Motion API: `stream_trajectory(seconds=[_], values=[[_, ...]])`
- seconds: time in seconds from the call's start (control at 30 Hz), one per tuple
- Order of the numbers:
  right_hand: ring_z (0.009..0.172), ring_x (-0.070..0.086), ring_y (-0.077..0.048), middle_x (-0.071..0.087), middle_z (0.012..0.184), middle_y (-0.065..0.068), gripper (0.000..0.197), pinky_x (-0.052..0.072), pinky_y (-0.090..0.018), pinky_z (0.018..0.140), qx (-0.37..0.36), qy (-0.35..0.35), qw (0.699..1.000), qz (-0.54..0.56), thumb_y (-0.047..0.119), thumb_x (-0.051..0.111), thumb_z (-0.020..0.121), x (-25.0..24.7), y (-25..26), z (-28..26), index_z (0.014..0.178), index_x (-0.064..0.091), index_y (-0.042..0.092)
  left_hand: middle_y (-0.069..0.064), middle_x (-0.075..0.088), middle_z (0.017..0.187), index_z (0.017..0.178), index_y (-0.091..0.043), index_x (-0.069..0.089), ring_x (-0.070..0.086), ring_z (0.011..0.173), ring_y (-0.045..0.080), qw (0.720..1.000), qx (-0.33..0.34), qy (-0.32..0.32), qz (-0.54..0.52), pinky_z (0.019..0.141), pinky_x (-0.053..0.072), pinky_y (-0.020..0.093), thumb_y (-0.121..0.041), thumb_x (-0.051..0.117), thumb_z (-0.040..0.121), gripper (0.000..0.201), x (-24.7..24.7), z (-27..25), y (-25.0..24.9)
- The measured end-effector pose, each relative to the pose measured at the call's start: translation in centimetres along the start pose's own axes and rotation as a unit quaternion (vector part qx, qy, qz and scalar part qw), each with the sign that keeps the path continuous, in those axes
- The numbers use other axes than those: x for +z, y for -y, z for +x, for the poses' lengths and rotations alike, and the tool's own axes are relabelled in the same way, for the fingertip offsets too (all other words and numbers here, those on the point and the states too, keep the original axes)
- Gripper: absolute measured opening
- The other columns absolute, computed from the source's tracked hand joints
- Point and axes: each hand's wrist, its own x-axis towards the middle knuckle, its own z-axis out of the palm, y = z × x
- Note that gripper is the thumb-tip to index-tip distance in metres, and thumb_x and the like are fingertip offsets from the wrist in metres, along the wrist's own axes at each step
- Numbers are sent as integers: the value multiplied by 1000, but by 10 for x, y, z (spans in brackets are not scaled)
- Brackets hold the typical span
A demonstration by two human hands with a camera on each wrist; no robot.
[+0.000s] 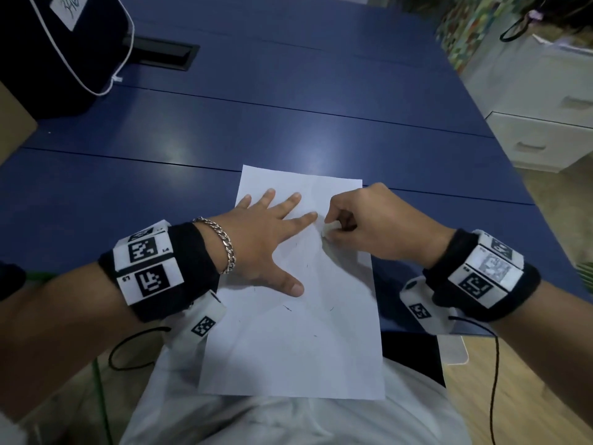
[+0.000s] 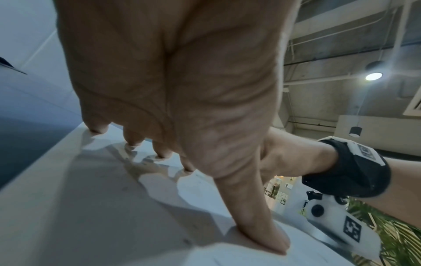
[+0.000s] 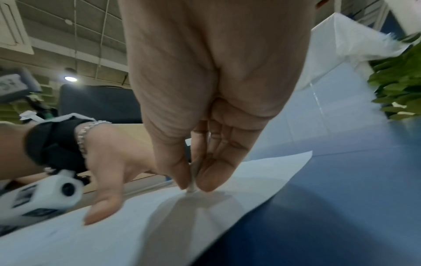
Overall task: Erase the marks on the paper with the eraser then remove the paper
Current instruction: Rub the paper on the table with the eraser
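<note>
A white sheet of paper (image 1: 288, 348) lies on the blue table (image 1: 288, 130), its near end hanging over the table's front edge. A few faint dark marks (image 1: 287, 307) show near its middle. My left hand (image 1: 266, 232) lies flat on the paper's upper left part, fingers spread and pressing down; the left wrist view shows the fingertips (image 2: 134, 142) and thumb touching the paper (image 2: 91, 207). My right hand (image 1: 359, 220) pinches a small white eraser (image 1: 330, 228) and holds its tip against the paper near the right edge. In the right wrist view the eraser (image 3: 192, 186) sits between thumb and fingers on the paper (image 3: 205, 225).
A dark bag (image 1: 61, 49) with white piping stands at the table's far left, beside a black cable slot (image 1: 160, 54). White drawers (image 1: 542, 136) stand to the right of the table. Black cables hang from both wristbands.
</note>
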Motion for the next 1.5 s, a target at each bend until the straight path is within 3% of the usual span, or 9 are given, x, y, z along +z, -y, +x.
stream_trajectory(seconds=[0.17, 0.3, 0.5, 0.67, 0.8, 0.97, 1.13, 1.3, 1.5], values=[[67, 65, -9, 71, 71, 11, 9, 58, -33, 65, -39, 83, 996, 8, 32, 73, 88, 2, 13, -11, 82, 73, 25, -13, -32, 166, 154, -54, -24, -23, 156, 34, 1000, -10, 9, 7, 125, -2, 61, -100, 55, 59, 132, -1, 4, 0], [66, 64, -12, 70, 68, 8, 8, 59, -41, 67, -21, 4, 1000, -7, 25, 71, 89, -3, 3, 5, 84, 74, 20, -13, -31, 167, 155, -51, -24, -22, 156, 34, 1000, -16, 11, 10, 125, -1, 61, -102, 53, 57, 134, -1, 5, 0], [67, 65, -7, 73, 73, 10, 5, 58, -33, 67, -61, 91, 994, -18, 27, 74, 87, -2, 16, -4, 82, 74, 25, -12, -31, 167, 151, -55, -28, -21, 156, 36, 1000, -19, 15, 14, 124, 0, 65, -101, 54, 57, 133, -3, 5, -1], [67, 65, -8, 72, 71, 9, 5, 58, -39, 69, -29, 30, 999, -22, 25, 72, 87, -4, 7, 0, 85, 76, 21, -6, -27, 169, 148, -64, -22, -16, 156, 42, 999, -33, 19, 27, 121, 7, 71, -102, 49, 58, 121, -5, 6, -5], [67, 67, -10, 73, 72, 9, 13, 58, -33, 66, -51, 110, 993, -14, 34, 74, 85, -1, 17, -15, 85, 76, 22, -7, -28, 169, 148, -65, -23, -16, 156, 43, 999, -34, 20, 28, 120, 8, 72, -102, 50, 58, 122, -6, 6, -6], [67, 65, -7, 72, 72, 10, 7, 59, -40, 70, -21, 35, 999, -32, 27, 73, 86, -4, 5, -4, 87, 77, 22, -7, -28, 169, 149, -63, -22, -16, 156, 42, 998, -45, 27, 29, 120, 9, 72, -102, 50, 58, 123, -8, 6, -7], [67, 66, -3, 70, 68, 15, 14, 53, -19, 58, -33, 144, 989, -12, 40, 81, 83, -4, 15, -20, 84, 75, 27, -6, -30, 168, 148, -63, -24, -17, 155, 43, 998, -43, 33, 32, 119, 8, 73, -103, 50, 58, 123, -8, 7, -9], [64, 63, -4, 70, 70, 12, 6, 59, -38, 68, -30, 59, 997, -32, 29, 76, 83, -6, 12, -8, 83, 75, 24, -6, -30, 168, 148, -63, -24, -18, 155, 43, 998, -46, 37, 26, 119, 8, 73, -103, 49, 56, 125, -9, 7, -8], [67, 68, -7, 73, 71, 11, 18, 61, -36, 62, -51, 201, 978, -4, 42, 79, 82, -1, 30, -33, 81, 72, 26, -6, -31, 167, 148, -64, -22, -18, 155, 43, 998, -44, 33, 23, 119, 8, 73, -101, 52, 59, 122, -9, 6, -9]])
